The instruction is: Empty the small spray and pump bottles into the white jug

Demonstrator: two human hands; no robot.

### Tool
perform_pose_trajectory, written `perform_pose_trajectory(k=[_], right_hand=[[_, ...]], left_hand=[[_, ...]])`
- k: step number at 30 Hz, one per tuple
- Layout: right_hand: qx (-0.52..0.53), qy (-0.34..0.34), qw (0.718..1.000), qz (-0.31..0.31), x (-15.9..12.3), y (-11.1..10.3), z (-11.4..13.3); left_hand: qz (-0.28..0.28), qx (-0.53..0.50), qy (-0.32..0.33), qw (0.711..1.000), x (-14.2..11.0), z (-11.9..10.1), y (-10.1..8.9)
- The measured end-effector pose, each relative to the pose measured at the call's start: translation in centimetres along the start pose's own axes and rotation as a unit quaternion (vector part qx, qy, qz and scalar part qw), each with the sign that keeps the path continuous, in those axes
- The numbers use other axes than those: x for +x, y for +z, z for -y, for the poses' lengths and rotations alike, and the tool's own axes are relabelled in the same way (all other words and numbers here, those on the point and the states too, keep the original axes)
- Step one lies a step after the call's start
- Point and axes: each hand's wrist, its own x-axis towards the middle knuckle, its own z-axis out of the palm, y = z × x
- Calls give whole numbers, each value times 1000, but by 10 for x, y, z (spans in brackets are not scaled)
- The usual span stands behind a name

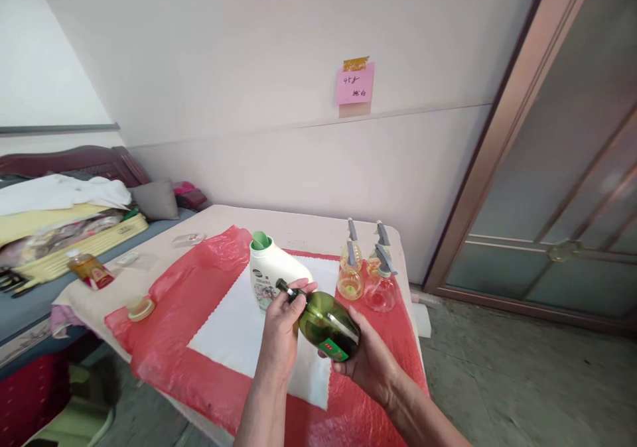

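Observation:
A dark green pump bottle (326, 321) with a black pump top and a green label is held tilted above the table. My left hand (283, 327) closes round its neck and pump collar. Low on the bottle's body, my right hand (371, 357) wraps round the base end. Just behind my left hand stands a cream-white detergent jug (266, 268), uncapped, a green spout showing in its mouth. Beneath the bottle lies a white cloth (229, 337) on red plastic sheeting (199, 381).
Several clear jars (381, 294) with grey handles stand at the table's right side. A round pale lid (140, 308) sits on the left. An amber bottle (89, 269) lies near the bed (30, 308). A pink note (355, 83) is taped to the wall.

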Motion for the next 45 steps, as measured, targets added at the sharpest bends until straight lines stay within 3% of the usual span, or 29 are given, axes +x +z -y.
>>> perform_pose_trajectory(k=[5, 9, 12, 16, 21, 25, 30, 36, 45], right_hand=[[-2, -123, 991, 61, -3, -1, -1], [10, -107, 990, 91, -5, 3, -4], [45, -75, 996, 26, -2, 4, -6], [75, -65, 991, -90, 5, -1, -5], [76, -94, 987, -106, 8, -7, 4], [31, -134, 987, -85, 10, 7, 20], [-97, -196, 975, -36, 27, 44, 54], [-307, -283, 909, -22, 52, 103, 107], [-572, -328, 750, -58, 75, 168, 148]], left_hand=[[-100, -17, 29, 994, 6, 5, -1], [-113, -44, 40, 992, 7, 7, 0], [-146, -62, 57, 986, 9, 4, -3], [-239, -92, 107, 961, 14, -5, -18], [-345, -109, 114, 925, 22, -14, -35], [-362, -103, 96, 921, 24, -14, -34], [-359, -105, 78, 924, 25, -13, -31], [-353, -139, 55, 923, 26, -13, -30], [-347, -164, 37, 923, 26, -19, -33]])
